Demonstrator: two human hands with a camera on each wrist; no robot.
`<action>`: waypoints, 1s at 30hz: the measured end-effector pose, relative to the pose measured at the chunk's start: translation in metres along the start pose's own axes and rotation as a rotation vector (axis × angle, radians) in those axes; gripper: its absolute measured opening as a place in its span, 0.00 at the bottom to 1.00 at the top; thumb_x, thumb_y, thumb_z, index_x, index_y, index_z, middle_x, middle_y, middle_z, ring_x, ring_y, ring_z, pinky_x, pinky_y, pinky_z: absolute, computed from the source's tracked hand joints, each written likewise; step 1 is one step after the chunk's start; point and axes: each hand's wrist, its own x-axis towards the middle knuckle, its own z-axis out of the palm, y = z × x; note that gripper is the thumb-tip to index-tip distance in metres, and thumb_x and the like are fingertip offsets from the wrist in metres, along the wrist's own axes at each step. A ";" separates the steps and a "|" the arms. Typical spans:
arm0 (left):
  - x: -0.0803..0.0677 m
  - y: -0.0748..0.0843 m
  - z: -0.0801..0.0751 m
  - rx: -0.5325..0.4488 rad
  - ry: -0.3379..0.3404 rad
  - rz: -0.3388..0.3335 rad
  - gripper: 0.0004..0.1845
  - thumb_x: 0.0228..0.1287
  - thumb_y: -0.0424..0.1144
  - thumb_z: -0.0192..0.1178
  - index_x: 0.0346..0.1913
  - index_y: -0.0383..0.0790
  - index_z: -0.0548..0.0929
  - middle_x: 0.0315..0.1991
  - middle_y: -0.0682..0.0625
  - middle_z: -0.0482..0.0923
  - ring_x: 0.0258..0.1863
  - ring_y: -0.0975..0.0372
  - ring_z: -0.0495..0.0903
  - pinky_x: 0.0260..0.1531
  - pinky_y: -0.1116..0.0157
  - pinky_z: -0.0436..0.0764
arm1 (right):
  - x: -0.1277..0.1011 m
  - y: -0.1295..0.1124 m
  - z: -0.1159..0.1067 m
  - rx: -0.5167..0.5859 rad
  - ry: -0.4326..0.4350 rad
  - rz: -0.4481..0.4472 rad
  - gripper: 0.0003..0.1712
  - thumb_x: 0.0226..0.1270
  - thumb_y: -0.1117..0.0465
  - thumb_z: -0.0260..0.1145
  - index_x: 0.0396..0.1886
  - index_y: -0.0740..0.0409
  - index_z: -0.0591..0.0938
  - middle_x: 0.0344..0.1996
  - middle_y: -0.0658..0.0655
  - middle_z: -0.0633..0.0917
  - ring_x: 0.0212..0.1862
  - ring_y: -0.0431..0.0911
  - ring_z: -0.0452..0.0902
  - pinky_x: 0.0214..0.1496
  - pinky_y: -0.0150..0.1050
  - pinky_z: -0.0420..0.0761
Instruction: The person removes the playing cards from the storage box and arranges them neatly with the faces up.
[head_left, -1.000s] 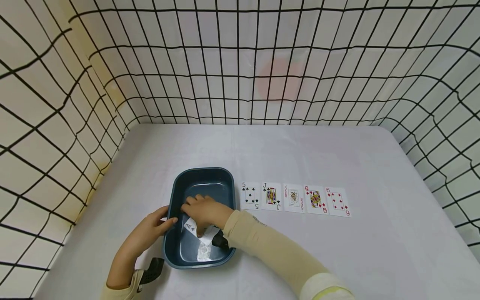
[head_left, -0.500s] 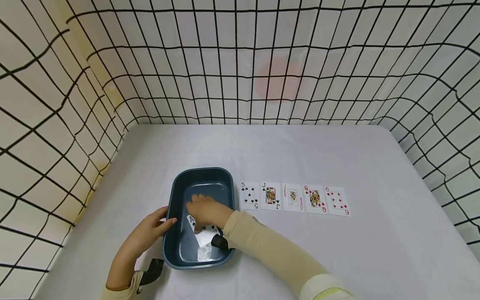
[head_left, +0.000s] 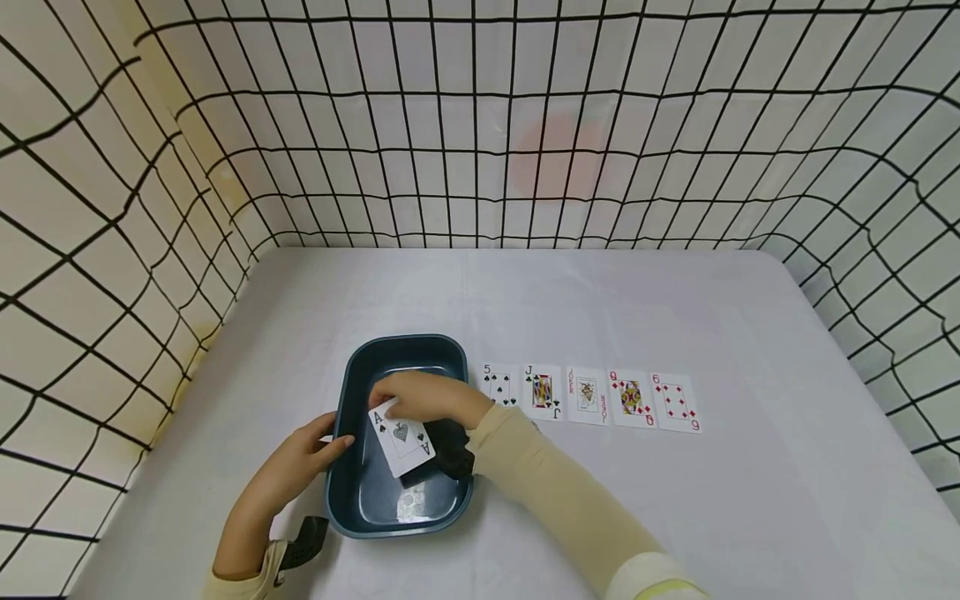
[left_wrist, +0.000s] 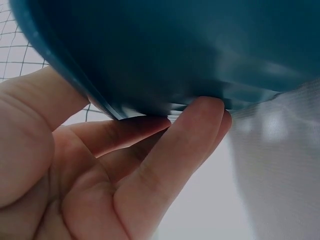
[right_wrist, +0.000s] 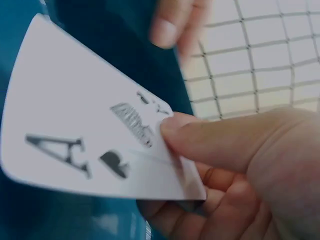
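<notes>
The right hand (head_left: 427, 400) pinched a white ace of spades playing card (head_left: 402, 441) between thumb and fingers, face up, raised above the floor of the dark blue rectangular plastic tray (head_left: 352, 492). The left hand (head_left: 300, 462) gripped that tray's left rim, thumb over the edge, fingers beneath. Right of the tray lay a row of five face-up cards (head_left: 588, 397) on the white table (head_left: 600, 308).
</notes>
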 end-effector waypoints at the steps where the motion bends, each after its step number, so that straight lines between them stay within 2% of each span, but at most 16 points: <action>1: 0.000 0.000 0.000 0.000 0.001 0.000 0.28 0.64 0.43 0.53 0.62 0.30 0.63 0.54 0.34 0.68 0.43 0.50 0.76 0.39 0.53 0.78 | -0.003 0.002 -0.004 0.019 0.018 -0.008 0.13 0.64 0.65 0.58 0.47 0.55 0.78 0.43 0.50 0.78 0.37 0.37 0.73 0.36 0.25 0.73; 6: 0.000 -0.001 0.000 -0.006 0.000 -0.003 0.29 0.64 0.44 0.53 0.62 0.30 0.63 0.54 0.34 0.68 0.43 0.50 0.76 0.39 0.54 0.78 | -0.020 0.020 -0.026 0.135 0.104 -0.039 0.14 0.64 0.66 0.58 0.50 0.56 0.78 0.47 0.51 0.78 0.43 0.39 0.72 0.41 0.28 0.73; 11: 0.000 -0.001 0.000 -0.006 0.004 -0.008 0.28 0.64 0.43 0.53 0.62 0.31 0.63 0.54 0.34 0.68 0.43 0.50 0.76 0.39 0.55 0.78 | -0.050 0.049 -0.045 0.284 0.179 -0.016 0.14 0.64 0.67 0.57 0.50 0.57 0.77 0.44 0.52 0.78 0.40 0.42 0.75 0.37 0.33 0.77; 18: 0.000 -0.001 0.000 0.000 0.006 0.003 0.27 0.64 0.42 0.53 0.61 0.31 0.64 0.53 0.34 0.69 0.42 0.51 0.77 0.38 0.55 0.79 | -0.101 0.095 -0.056 0.272 0.311 0.070 0.15 0.66 0.64 0.55 0.51 0.55 0.77 0.49 0.52 0.76 0.52 0.47 0.68 0.54 0.45 0.69; 22: -0.001 -0.002 -0.001 0.000 0.005 0.009 0.28 0.64 0.43 0.53 0.62 0.30 0.63 0.53 0.34 0.69 0.42 0.51 0.77 0.38 0.54 0.79 | -0.130 0.123 -0.059 0.283 0.363 0.124 0.14 0.66 0.64 0.55 0.51 0.55 0.78 0.52 0.56 0.75 0.58 0.51 0.64 0.58 0.53 0.63; 24: 0.000 -0.003 -0.001 0.000 0.005 0.011 0.28 0.64 0.43 0.53 0.62 0.30 0.63 0.53 0.34 0.68 0.43 0.50 0.76 0.38 0.54 0.79 | -0.144 0.134 -0.061 0.294 0.376 0.183 0.14 0.67 0.63 0.55 0.51 0.54 0.78 0.53 0.57 0.75 0.55 0.51 0.67 0.56 0.51 0.66; 27: 0.000 -0.003 0.000 -0.002 0.006 0.006 0.28 0.64 0.43 0.53 0.62 0.30 0.63 0.54 0.34 0.68 0.43 0.50 0.76 0.38 0.54 0.78 | -0.168 0.154 -0.062 0.338 0.391 0.291 0.15 0.67 0.60 0.55 0.53 0.54 0.76 0.50 0.59 0.75 0.44 0.51 0.73 0.43 0.45 0.75; 30: 0.001 -0.003 0.000 -0.006 0.006 0.002 0.28 0.64 0.43 0.53 0.62 0.30 0.63 0.54 0.34 0.68 0.44 0.49 0.76 0.39 0.54 0.78 | -0.196 0.174 -0.064 0.375 0.417 0.371 0.18 0.67 0.58 0.55 0.55 0.55 0.74 0.48 0.61 0.74 0.36 0.50 0.75 0.33 0.41 0.78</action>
